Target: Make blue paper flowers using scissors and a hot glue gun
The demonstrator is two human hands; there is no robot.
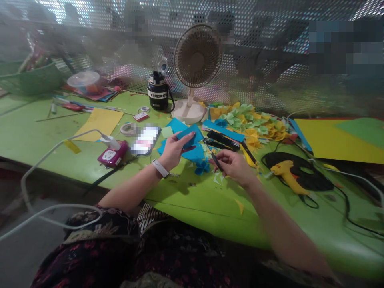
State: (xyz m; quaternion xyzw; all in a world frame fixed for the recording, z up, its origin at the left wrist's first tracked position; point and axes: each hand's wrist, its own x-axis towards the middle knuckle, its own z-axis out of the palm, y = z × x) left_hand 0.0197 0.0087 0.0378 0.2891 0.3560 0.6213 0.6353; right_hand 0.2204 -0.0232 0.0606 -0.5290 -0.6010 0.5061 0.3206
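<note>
My left hand [175, 151], wearing a white band at the wrist, is closed on a piece of blue paper [192, 135] with the thumb lying on top. My right hand [230, 165] grips a slim dark pen-like tool [216, 161], its tip pointing up and left towards the paper; its exact kind is unclear. Between and below the hands lies a small blue paper flower [202, 167] with curled petals. More blue paper lies under my left hand. Just beyond my right hand is a black stapler [223, 140].
A yellow glue gun [288, 176] rests at the right on a black round mat. Behind are a fan [198, 56], a black bottle [158, 92] and a heap of yellow and green paper petals [249, 118]. Left are a phone [146, 140], tape [128, 129] and a purple socket block [112, 155] with a white cable.
</note>
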